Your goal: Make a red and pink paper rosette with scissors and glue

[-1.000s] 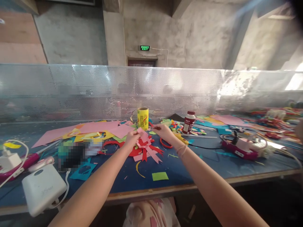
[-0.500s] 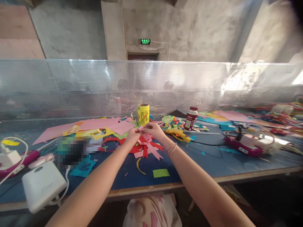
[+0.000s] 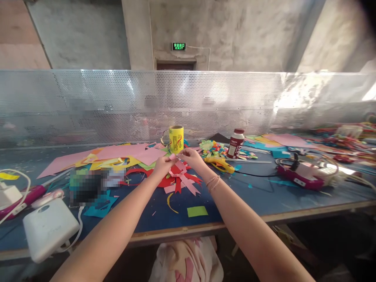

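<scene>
Close together over the middle of the table are my left hand (image 3: 162, 167) and my right hand (image 3: 192, 159). A small piece of pink paper (image 3: 172, 156) is pinched between the fingers of my left hand. My right hand's fingers are closed in a pinch just beside it; whatever is between them is too small to make out. Below both hands lies a rosette of pink paper strips (image 3: 188, 183) on red paper (image 3: 166, 181). A yellow cardboard tube (image 3: 176, 139) stands upright right behind the hands.
A yellow glue gun (image 3: 220, 165) and a dark red bottle (image 3: 235, 145) are to the right, near a magenta power strip (image 3: 302, 179). Pink paper sheets (image 3: 117, 154) spread leftward. A white charger (image 3: 49, 229) sits at the left edge. Green paper (image 3: 197, 211) lies in front.
My hands have drawn slightly apart at the fingertips, and more of the pink piece shows in the left one. The whole view has shifted a little.
</scene>
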Demonstrator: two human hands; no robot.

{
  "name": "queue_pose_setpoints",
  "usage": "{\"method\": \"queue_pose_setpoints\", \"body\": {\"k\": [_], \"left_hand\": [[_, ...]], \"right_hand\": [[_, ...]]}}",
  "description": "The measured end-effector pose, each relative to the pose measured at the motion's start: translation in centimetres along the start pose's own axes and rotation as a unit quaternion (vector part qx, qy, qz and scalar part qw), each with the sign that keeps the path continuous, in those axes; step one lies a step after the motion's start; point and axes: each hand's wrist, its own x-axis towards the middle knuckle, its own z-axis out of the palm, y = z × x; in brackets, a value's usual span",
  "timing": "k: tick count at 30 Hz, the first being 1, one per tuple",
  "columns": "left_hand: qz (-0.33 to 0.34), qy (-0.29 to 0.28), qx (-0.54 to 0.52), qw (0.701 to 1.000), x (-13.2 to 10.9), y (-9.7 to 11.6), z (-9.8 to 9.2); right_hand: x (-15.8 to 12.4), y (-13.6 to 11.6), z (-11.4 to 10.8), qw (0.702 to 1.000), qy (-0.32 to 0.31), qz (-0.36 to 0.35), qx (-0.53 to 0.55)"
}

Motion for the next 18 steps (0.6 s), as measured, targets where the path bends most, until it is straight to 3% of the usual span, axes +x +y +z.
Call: {"method": "queue_pose_setpoints", "body": {"k": [8, 13, 18], "left_hand": [[-0.037, 0.02, -0.035, 0.998, 0.4, -0.3, 0.0], [-0.031, 0.026, -0.09, 0.995, 0.6, -0.6, 0.0], [-0.031, 0.043, -0.123, 0.991, 0.9, -0.8, -0.1]], "right_hand": [[0.6, 1.4, -1.5, 0.998, 0.04, 0.037, 0.017], [0.2, 0.9, -1.5, 0.998, 0.024, 0.062, 0.024], [-0.7, -0.2, -1.1, 0.984, -0.018, 0.14, 0.112]]}}
